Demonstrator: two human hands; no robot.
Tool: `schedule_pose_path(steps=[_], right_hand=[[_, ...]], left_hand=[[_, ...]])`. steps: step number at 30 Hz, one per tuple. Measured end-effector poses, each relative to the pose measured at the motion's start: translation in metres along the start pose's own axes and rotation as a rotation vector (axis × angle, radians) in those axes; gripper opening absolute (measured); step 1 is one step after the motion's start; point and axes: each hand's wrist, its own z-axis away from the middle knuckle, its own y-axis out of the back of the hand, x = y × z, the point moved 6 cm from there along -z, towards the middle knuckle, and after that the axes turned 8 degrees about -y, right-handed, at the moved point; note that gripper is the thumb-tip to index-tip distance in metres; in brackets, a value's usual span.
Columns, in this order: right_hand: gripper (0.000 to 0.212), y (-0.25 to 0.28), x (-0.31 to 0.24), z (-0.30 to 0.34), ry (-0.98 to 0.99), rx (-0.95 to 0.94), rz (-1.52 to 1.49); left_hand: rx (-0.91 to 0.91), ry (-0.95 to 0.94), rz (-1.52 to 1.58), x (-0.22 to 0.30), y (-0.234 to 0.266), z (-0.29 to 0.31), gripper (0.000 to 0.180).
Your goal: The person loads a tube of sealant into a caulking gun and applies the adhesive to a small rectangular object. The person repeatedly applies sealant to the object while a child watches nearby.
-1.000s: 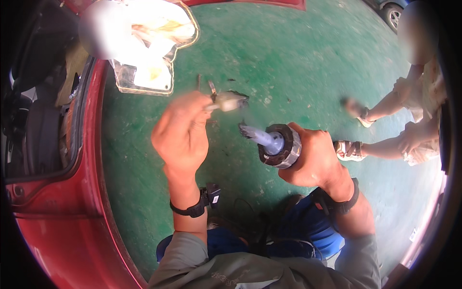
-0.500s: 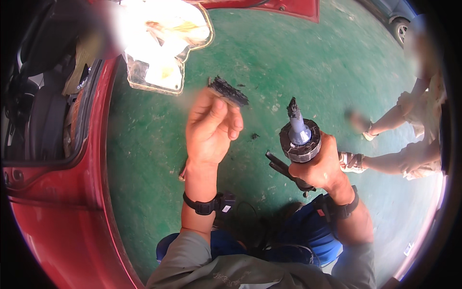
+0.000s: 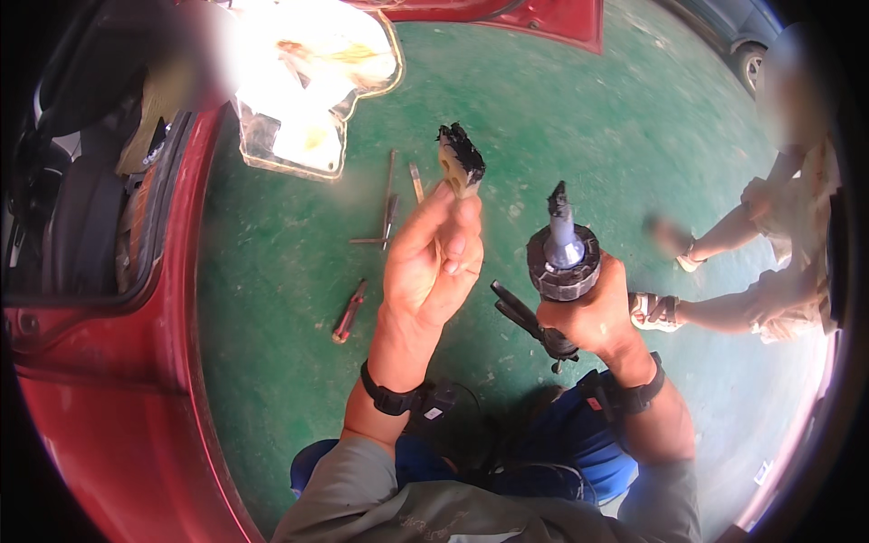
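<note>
My left hand (image 3: 433, 258) is closed, with thumb and fingers pinching a small pale block (image 3: 449, 163) by its lower end. Black sealant (image 3: 463, 152) is smeared thickly on the block's upper face. In my right hand (image 3: 597, 312) is a black caulking gun (image 3: 563, 283), gripped around its body below the front collar. Its trigger lever (image 3: 514, 306) sticks out to the left. A bluish tapered nozzle (image 3: 565, 242) points up from the collar, with a lump of black sealant at its tip. Block and nozzle are apart.
A red car body (image 3: 172, 353) with an opening stands at the left. Clear plastic sheeting (image 3: 294, 145) glares beyond my left hand. On the green floor lie a red-handled screwdriver (image 3: 349, 312) and several slim tools (image 3: 390, 213). Another person's legs (image 3: 724, 308) are at the right.
My left hand has shifted right and turned, so the block now stands more upright. Tools on the floor behind it have come into sight. The caulking gun has barely moved.
</note>
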Motion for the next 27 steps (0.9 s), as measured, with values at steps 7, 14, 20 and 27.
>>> schedule_pose_path(steps=[7,14,20,27], right_hand=[[0.056,0.0,-0.002,-0.002,0.037,-0.005,0.086],[0.059,-0.001,0.01,-0.005,0.038,0.055,0.147],[0.058,0.003,-0.001,0.001,0.026,0.104,0.217],[0.058,0.005,-0.004,0.004,0.047,0.132,0.272]], left_hand=[[0.159,-0.026,-0.092,-0.013,0.001,0.005,0.024],[0.197,-0.064,-0.188,-0.02,0.002,0.007,0.025],[0.252,-0.09,-0.246,-0.022,0.001,0.012,0.027],[0.272,-0.161,-0.336,-0.017,0.002,0.014,0.026]])
